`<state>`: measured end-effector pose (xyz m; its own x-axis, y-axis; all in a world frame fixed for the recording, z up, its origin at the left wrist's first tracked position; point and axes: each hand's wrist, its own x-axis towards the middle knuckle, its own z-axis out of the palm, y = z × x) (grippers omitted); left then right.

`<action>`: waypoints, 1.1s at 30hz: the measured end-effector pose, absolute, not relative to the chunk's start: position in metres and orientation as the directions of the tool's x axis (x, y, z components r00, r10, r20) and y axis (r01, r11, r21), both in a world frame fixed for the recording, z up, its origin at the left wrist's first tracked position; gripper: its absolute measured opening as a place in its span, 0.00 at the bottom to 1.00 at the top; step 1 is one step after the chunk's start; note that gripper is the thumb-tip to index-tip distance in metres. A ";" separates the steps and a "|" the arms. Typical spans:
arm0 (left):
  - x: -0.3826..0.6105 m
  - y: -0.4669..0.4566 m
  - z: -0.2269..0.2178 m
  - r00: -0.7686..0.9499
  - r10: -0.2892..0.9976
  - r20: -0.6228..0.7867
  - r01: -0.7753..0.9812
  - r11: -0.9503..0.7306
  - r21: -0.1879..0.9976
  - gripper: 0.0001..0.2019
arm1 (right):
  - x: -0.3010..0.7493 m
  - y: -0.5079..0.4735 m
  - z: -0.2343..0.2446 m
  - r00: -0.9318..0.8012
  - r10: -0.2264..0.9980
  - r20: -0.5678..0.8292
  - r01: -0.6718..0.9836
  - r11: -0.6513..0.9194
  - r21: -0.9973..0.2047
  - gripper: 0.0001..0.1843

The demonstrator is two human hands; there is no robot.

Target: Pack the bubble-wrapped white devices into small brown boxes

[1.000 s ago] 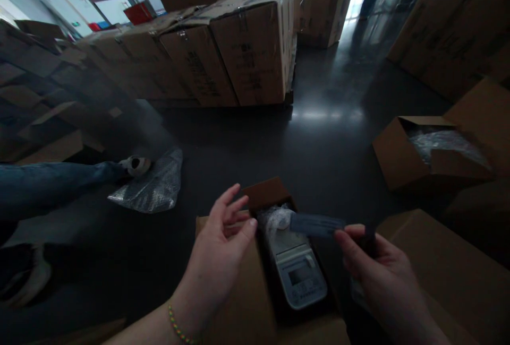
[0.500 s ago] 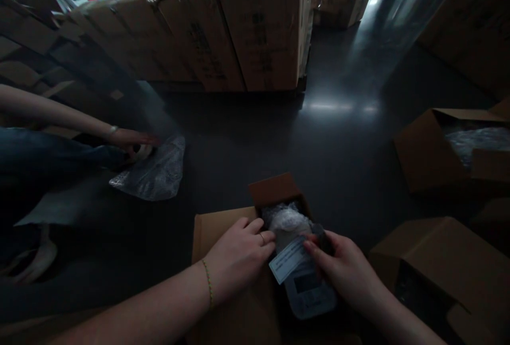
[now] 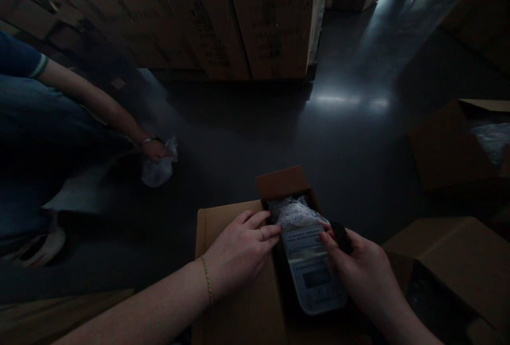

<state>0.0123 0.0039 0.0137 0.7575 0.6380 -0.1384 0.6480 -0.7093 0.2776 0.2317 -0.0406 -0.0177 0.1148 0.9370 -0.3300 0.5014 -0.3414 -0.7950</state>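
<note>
My left hand [image 3: 245,247] lies over the flap of a cardboard box [image 3: 231,209], fingers stretched out. Its fingertips touch the box's inner edge beside crumpled clear bubble wrap [image 3: 297,212]. Inside the box sits a grey device [image 3: 319,294] with a dark rectangular display, partly under clear wrapping. A printed paper slip [image 3: 303,240] lies flat on the device, just below the bubble wrap. My right hand [image 3: 358,265] is closed around a dark black object [image 3: 340,236] whose kind I cannot make out. The right thumb and a fingertip meet at the slip's right edge.
Large taped cartons [image 3: 274,21] stand across the back. An open carton [image 3: 442,148] with bubble wrap is at the right, another open carton [image 3: 446,244] nearer. A crouching person's hand [image 3: 155,149] at left grips a wrapped bundle [image 3: 157,172] above dark floor [image 3: 223,138].
The slip, tilted in my right fingers before, now lies flat on the device. My left hand has barely moved. The other person's clear plastic has been gathered into a small bundle.
</note>
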 end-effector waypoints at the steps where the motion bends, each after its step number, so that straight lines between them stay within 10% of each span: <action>1: 0.012 0.004 0.014 0.758 0.638 -0.139 0.647 -0.707 0.284 0.14 | 0.232 -0.040 -0.018 0.118 0.936 -0.331 0.494 -0.344 -0.799 0.15; 33: 0.011 0.003 0.014 0.769 0.617 -0.169 0.637 -0.714 0.290 0.16 | 0.225 -0.038 -0.006 0.151 0.961 -0.233 0.664 -0.273 -0.697 0.15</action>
<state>0.0115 0.0030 0.0139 0.7687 0.6169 -0.1688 0.6369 -0.7145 0.2895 0.2246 -0.0376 -0.0058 0.1507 0.9607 -0.2331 0.6635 -0.2731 -0.6966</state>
